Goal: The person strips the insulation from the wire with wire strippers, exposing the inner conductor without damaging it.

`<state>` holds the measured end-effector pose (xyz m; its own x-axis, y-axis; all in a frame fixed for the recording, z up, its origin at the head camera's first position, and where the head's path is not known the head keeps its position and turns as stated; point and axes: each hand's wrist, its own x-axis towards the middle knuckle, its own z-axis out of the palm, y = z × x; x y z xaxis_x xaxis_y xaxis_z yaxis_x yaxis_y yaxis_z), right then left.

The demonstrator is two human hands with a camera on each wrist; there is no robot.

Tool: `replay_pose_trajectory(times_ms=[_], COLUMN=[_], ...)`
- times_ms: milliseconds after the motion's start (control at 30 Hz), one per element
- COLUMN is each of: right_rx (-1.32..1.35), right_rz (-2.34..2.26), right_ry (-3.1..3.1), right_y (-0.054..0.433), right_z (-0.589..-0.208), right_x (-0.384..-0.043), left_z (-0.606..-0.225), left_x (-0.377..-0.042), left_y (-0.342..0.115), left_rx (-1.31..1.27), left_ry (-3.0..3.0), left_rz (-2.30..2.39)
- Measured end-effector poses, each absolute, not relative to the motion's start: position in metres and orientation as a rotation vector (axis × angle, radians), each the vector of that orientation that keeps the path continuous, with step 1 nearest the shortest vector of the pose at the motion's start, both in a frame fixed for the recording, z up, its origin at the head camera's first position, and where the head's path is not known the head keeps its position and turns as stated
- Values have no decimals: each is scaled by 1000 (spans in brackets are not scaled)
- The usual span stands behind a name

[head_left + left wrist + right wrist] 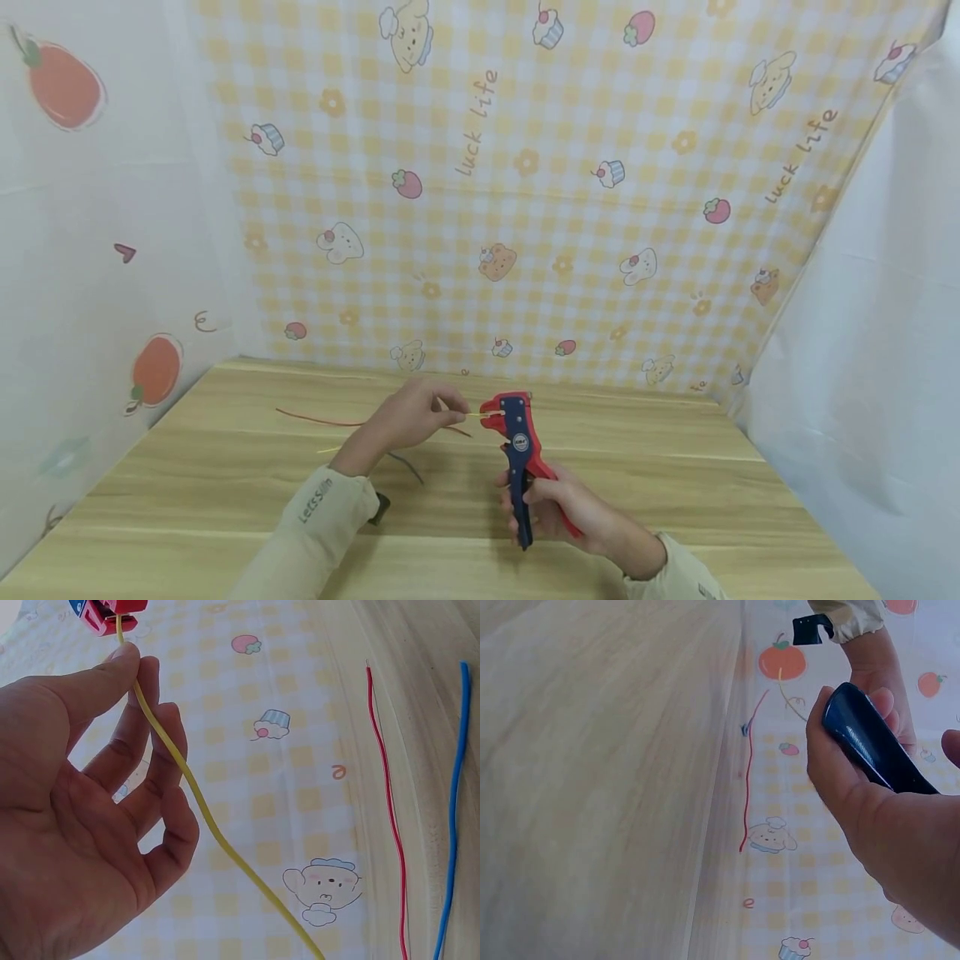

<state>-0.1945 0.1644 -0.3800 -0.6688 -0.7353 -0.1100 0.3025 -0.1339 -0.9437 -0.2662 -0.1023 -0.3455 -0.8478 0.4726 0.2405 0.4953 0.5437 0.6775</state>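
Note:
My left hand (420, 412) pinches a yellow wire (196, 791) between thumb and forefinger, close to one end; the other fingers are loosely bent. That end reaches into the red jaws of a wire stripper (517, 442), which has a dark blue and red body. Its handles are gripped by my right hand (566, 508), the tool standing with its head up. In the right wrist view the dark blue handle (866, 739) lies between thumb and fingers. From the left hand the wire's long part trails down past the wrist.
On the wooden table (637, 467) a red wire (390, 802) lies behind the left hand, its tip stripped bare. A blue wire (456, 802) lies beside it. A patterned yellow-checked cloth (570, 217) hangs at the back, with white cloth (862, 292) along the right side.

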Motion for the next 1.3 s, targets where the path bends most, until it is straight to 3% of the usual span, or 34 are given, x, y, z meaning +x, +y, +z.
replay_pose_trajectory(times_ms=[467, 1300], right_rx=[-607, -484], right_rz=[-1887, -1905], right_ry=[1350, 1509], right_y=[166, 162], right_z=[-384, -381], right_x=[-197, -194], left_z=[-346, -343], left_x=[-267, -264], left_y=[-101, -95], left_rx=[-890, -897], left_ry=[-2751, -2742], left_rz=[-1221, -1165])
